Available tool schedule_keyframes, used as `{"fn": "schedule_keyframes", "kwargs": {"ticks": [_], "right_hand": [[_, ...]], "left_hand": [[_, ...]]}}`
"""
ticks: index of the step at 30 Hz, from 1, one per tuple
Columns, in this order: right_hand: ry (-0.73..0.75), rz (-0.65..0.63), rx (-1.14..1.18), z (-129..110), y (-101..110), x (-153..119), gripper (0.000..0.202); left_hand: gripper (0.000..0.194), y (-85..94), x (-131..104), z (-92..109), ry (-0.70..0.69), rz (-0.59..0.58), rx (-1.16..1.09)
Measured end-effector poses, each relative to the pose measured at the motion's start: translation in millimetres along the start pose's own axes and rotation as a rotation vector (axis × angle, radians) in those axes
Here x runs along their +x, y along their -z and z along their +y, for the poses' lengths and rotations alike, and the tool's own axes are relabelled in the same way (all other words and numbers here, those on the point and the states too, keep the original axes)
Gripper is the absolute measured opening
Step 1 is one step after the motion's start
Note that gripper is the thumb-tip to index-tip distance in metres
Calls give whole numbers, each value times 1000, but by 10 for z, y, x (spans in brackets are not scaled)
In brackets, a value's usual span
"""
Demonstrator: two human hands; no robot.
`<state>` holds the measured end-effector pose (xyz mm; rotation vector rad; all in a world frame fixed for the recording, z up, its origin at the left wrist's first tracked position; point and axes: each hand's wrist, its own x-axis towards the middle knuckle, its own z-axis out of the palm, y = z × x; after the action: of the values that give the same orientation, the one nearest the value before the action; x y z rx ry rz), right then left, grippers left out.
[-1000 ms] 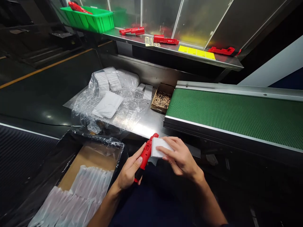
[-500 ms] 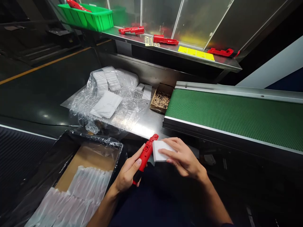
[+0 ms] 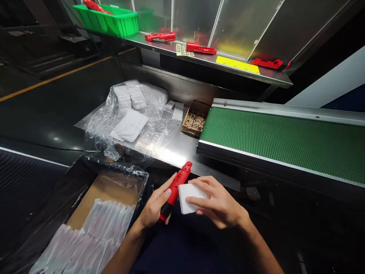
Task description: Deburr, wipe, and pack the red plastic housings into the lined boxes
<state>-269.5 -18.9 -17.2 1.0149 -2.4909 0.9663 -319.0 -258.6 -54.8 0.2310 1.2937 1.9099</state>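
Tilted up and to the right, a red plastic tool housing (image 3: pixel 180 177) with a black lower section is gripped in my left hand (image 3: pixel 155 204), thumb across its side. My right hand (image 3: pixel 221 201) pinches a white foam pad or block (image 3: pixel 189 198) between thumb and fingers. The pad's left edge lies close against the housing's right side; whether they touch I cannot tell. Both hands are in front of the metal table's (image 3: pixel 171 156) near edge.
Left below, a black-lined box (image 3: pixel 94 186) holds several white-wrapped items. White sheets (image 3: pixel 129 125) lie on clear plastic on the table, beside a small cardboard box (image 3: pixel 194 121) of dark bits. A green conveyor (image 3: pixel 279 137) runs right. The shelf bears red parts (image 3: pixel 201 48) and a green bin (image 3: pixel 110 21).
My right hand has moved the white pad down and slightly left along the red housing. My left hand stays nearly in place.
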Motion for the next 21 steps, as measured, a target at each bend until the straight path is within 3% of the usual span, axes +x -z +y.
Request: {"fn": "schedule_keyframes", "kwargs": {"ticks": [2,4,6,8,13,18,21], "right_hand": [[23,50,120,-34,-16,-52,34],[-21,196,156,-26,-73,-97,34],[-139,392,15,6,-178,-112,36],[-228,506,-157,25,-311,-87,41],[-73,290,-174,-8,-509,37,26],[-194,390,-324,68,-414,49,25],[-107,280,-229,88,-367,38,24]], "left_hand": [[61,-12,22,24,-42,15,-99],[56,-32,47,56,-57,17,-180],[54,-53,70,76,-40,-6,-230],[55,-69,88,74,-18,-12,-262],[68,-74,85,47,89,29,-220],[63,-52,47,67,62,-36,-262],[65,-40,37,52,90,-48,-250]]}}
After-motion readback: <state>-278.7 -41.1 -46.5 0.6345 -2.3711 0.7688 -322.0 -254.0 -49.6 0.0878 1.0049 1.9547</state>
